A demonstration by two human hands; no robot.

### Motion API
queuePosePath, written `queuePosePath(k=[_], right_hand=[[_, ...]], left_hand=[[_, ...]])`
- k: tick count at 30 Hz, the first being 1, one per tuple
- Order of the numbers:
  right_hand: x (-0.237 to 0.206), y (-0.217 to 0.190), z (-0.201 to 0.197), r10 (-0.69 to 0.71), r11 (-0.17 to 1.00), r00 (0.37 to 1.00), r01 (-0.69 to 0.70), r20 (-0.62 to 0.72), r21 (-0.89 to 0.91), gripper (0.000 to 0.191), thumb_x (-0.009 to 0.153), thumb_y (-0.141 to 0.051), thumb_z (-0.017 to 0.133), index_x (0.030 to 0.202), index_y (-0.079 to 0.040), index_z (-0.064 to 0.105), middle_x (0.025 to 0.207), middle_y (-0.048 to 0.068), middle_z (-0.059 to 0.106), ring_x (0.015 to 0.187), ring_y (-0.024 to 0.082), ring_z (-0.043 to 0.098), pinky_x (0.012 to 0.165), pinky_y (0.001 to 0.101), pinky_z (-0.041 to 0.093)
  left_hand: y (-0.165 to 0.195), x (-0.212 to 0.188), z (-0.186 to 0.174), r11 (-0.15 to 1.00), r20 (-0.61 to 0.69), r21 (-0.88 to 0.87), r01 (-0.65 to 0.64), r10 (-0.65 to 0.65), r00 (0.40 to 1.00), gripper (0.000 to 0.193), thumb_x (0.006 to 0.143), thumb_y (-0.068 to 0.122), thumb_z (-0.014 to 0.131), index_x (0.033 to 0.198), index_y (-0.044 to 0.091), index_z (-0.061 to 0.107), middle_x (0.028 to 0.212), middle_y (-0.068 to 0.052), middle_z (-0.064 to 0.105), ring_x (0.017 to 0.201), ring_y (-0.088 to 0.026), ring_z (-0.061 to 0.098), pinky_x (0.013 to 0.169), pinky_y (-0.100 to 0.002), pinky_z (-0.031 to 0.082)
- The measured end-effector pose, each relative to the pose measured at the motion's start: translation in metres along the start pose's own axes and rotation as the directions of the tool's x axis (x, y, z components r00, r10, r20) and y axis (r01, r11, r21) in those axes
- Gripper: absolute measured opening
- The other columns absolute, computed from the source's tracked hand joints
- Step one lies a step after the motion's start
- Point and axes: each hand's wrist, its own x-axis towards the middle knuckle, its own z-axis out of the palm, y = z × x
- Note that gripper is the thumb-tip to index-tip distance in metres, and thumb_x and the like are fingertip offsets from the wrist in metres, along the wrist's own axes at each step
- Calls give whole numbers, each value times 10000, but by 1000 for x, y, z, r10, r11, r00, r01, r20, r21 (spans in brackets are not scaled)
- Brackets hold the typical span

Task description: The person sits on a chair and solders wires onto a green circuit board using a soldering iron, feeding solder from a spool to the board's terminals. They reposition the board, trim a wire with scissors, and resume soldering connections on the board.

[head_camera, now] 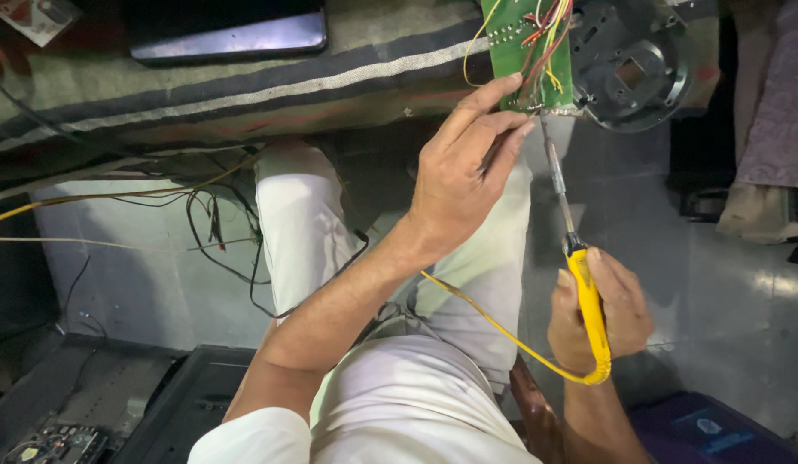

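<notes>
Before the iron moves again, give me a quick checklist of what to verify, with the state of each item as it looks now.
1. Soldering iron gripped by its yellow handle in the right hand: ok.
2. Iron tip at the lower edge of the green circuit board: ok, though the exact joint is too small to tell.
3. Left hand steadying the board edge: ok, but its fingers lie very close to the hot shaft: not ok.
4. Coloured wires clear of the tip: cannot tell.
5. Yellow cord free of snags across the lap: ok.
6. Black round housing resting beside the board, out of the way: ok.
</notes>
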Motion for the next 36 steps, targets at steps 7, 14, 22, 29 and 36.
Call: queuePosePath(k=[7, 14, 22, 29, 36], right_hand=[[1, 0, 4, -14, 997, 1000, 13, 9, 79, 288, 1016, -84, 780, 1266, 9, 671, 1198, 216, 698, 998, 304, 732, 869, 335, 612], [22, -4, -9, -129, 984, 989, 117, 79, 137, 281, 961, -50, 749, 1229, -9, 678, 1230, 205, 681, 1033, 292, 712, 903, 329, 601], [51, -28, -30, -125, 990, 969, 107, 215, 97, 278, 933, 99, 810, 1174, 4, 709, 1225, 175, 681, 1088, 310, 708, 959, 330, 593], [68, -60, -40, -88, 991, 952, 113, 292, -70, 305, 925, 73, 836, 1194, 12, 707, 1194, 173, 689, 1035, 261, 719, 909, 301, 601], [82, -76, -50, -42, 980, 943, 103, 329, -169, 258, 990, 59, 841, 1207, 6, 713, 1172, 146, 700, 1003, 207, 727, 901, 256, 601]], left_hand=[[-3, 1, 1, 1000, 4, -24, 10, -10, 1000, 166, 990, -12, 756, 1132, -1, 671, 1396, -104, 631, 1058, -210, 728, 816, -256, 636], [-3, 0, -1, 999, -31, 12, -30, 31, 999, 174, 993, -10, 766, 1136, 12, 670, 1355, -84, 627, 1109, -219, 715, 880, -283, 620], [-1, 0, -5, 1000, -32, -8, -28, 28, 999, 177, 995, -14, 760, 1141, 11, 663, 1381, -89, 619, 1077, -218, 728, 867, -274, 626], [-5, -3, -10, 999, -8, -32, -2, 2, 1000, 184, 987, -14, 760, 1139, 4, 659, 1416, -103, 615, 1014, -214, 736, 825, -275, 622], [-6, -4, -16, 999, -7, 19, -34, 34, 999, 203, 986, 1, 772, 1158, 20, 667, 1431, -93, 613, 1048, -235, 730, 859, -293, 621]])
